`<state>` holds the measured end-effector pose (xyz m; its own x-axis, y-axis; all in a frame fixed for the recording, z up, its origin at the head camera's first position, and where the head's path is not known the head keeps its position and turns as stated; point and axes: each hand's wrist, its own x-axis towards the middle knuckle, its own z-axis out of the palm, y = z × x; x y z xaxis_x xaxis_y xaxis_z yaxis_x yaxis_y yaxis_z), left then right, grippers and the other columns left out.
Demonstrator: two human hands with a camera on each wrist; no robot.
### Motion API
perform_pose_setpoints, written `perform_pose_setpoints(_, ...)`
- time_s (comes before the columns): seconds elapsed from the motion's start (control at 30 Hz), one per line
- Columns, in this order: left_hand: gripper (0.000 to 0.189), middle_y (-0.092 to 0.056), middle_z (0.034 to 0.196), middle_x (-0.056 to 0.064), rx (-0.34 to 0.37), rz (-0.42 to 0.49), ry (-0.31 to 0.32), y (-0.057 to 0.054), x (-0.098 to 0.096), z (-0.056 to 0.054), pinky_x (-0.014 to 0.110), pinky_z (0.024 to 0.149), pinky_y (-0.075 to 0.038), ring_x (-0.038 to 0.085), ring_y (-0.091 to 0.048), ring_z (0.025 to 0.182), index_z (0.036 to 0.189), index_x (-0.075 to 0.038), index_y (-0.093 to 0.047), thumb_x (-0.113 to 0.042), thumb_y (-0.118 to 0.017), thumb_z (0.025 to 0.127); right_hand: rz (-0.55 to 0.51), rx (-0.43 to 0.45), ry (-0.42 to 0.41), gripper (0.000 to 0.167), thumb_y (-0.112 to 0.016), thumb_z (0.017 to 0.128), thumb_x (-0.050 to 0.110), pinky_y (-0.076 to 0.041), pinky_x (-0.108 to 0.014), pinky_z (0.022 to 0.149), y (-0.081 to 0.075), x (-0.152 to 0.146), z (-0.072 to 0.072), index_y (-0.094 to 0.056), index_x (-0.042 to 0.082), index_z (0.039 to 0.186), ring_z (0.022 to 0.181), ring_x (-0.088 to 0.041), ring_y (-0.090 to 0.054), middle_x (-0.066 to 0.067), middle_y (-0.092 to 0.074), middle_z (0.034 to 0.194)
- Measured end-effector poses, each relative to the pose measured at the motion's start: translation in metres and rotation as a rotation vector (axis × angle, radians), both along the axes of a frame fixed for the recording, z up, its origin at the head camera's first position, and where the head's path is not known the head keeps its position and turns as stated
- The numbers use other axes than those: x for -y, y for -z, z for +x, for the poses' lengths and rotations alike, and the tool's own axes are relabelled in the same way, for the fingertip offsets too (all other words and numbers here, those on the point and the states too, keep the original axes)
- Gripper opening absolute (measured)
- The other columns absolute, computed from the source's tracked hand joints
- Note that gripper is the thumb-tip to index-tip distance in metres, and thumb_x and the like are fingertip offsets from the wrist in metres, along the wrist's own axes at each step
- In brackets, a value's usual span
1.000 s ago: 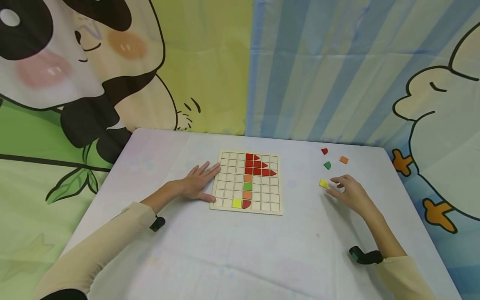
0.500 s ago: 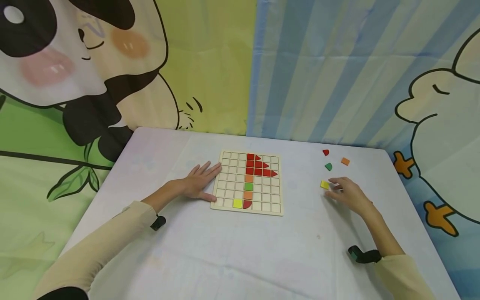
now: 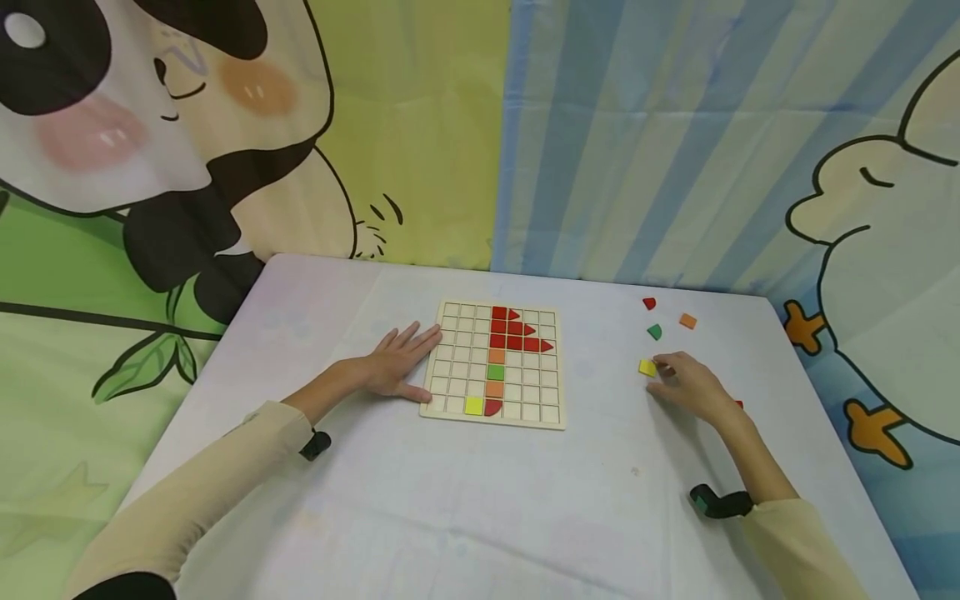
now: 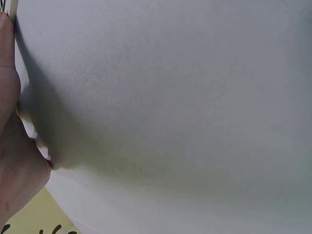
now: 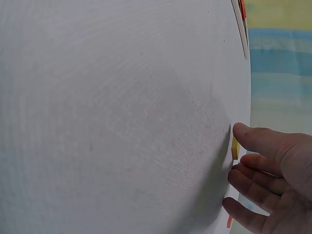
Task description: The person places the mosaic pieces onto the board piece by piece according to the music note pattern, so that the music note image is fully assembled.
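Note:
A light wooden grid board (image 3: pixel 530 392) lies flat, with red, orange, green and yellow pieces set in some of its cells. My left hand (image 3: pixel 393 367) rests spread at the board's left side, its fingertips and thumb touching that edge. On the right, my right hand (image 3: pixel 690 387) is at a loose yellow square tile (image 3: pixel 647 367), fingers loosely bent. In the right wrist view the thumb is beside the yellow tile (image 5: pixel 235 147) and the other fingers are spread apart below it; no grip on the tile shows.
Beyond the right hand lie a red piece (image 3: pixel 649 303), a green piece (image 3: pixel 655 332) and an orange square (image 3: pixel 687 320). Another red piece (image 3: pixel 739 404) peeks out behind the right wrist. A white cloth covers the table (image 3: pixel 480 500); printed curtains hang behind it.
My right hand has shifted slightly left, closer to the yellow tile. A red piece has come into sight beside the right wrist. The left hand and board stay put.

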<state>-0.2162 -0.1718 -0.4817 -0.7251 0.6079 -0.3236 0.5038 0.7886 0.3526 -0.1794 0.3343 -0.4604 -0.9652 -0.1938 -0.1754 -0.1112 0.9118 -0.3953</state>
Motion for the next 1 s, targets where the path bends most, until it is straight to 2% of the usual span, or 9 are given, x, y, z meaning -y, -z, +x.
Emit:
perform_pose_setpoints(0.27,0.112,0.008,0.166,0.002,-0.010,-0.010,0.000,0.0052,0.0007,-0.0017,0.061,0.120,0.001,0.035,0.011,0.152,0.157,-0.016,0.005,-0.068,-0.059,0.082,0.021,-0.032,0.017,0.048,-0.070,0.088,0.018,-0.050,-0.055,0.092,0.0016,0.0026,-0.0005,-0.056,-0.006,0.127,0.106,-0.040,-0.059,-0.027,-0.060,0.117)
perform_pose_setpoints(0.5,0.111,0.008,0.166,0.003,0.000,-0.014,-0.001,0.0010,-0.0006,-0.0005,0.061,0.120,0.002,0.035,0.012,0.152,0.157,-0.015,0.005,-0.067,-0.060,0.083,0.052,-0.076,-0.001,0.047,-0.071,0.087,0.018,-0.051,-0.055,0.089,0.0036,0.0012,0.0002,-0.057,-0.005,0.127,0.102,-0.039,-0.061,-0.026,-0.062,0.114)
perform_pose_setpoints(0.8,0.112,0.007,0.166,0.002,0.002,-0.007,-0.011,-0.0007,-0.0008,0.0013,0.060,0.120,0.000,0.035,0.011,0.152,0.157,-0.016,0.004,-0.067,-0.061,0.082,0.023,-0.152,-0.028,0.040,-0.071,0.087,0.017,-0.052,-0.052,0.084,0.0055,0.0018,-0.0005,-0.062,-0.004,0.120,0.098,-0.037,-0.062,-0.025,-0.062,0.111)
perform_pose_setpoints(1.0,0.110,0.006,0.166,0.003,-0.003,-0.007,-0.005,-0.0012,-0.0022,0.0012,0.061,0.120,0.000,0.036,0.010,0.152,0.157,-0.015,0.003,-0.065,-0.061,0.083,0.035,-0.171,-0.024,0.037,-0.070,0.088,0.017,-0.053,-0.052,0.083,0.0052,0.0028,-0.0005,-0.064,-0.004,0.117,0.097,-0.037,-0.062,-0.024,-0.063,0.110)
